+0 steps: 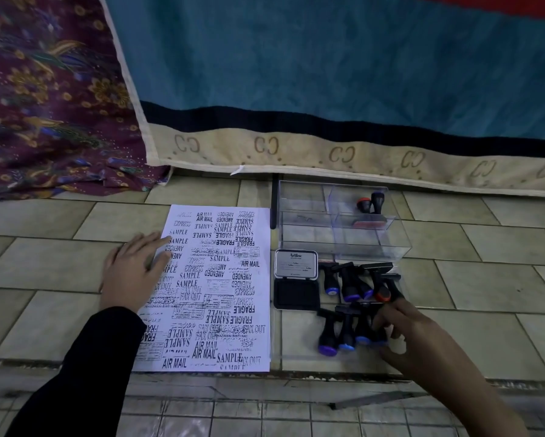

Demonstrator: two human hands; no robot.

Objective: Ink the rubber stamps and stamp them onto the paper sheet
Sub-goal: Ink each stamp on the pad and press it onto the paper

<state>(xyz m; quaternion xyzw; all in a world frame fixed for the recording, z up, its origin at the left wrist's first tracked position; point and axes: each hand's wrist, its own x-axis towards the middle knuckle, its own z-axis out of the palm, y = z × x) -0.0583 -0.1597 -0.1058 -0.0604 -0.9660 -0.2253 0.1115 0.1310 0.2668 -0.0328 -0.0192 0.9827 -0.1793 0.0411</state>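
Note:
A white paper sheet (220,288) crowded with black stamp prints lies on the tiled floor. My left hand (135,272) rests flat on its left edge, fingers spread. Right of the sheet an ink pad (296,293) lies with its lid up. Beside it several black rubber stamps (350,285) with blue or purple caps lie in a clear shallow tray (312,361). My right hand (403,329) reaches into the near group of stamps (337,334); its fingers touch them, and the grip is hidden.
A clear plastic box (343,244) behind the tray holds two more stamps (370,205), one with a red cap. A blue and beige mat (328,152) and a patterned purple cloth (50,105) lie further back. A floor step edge runs below the sheet.

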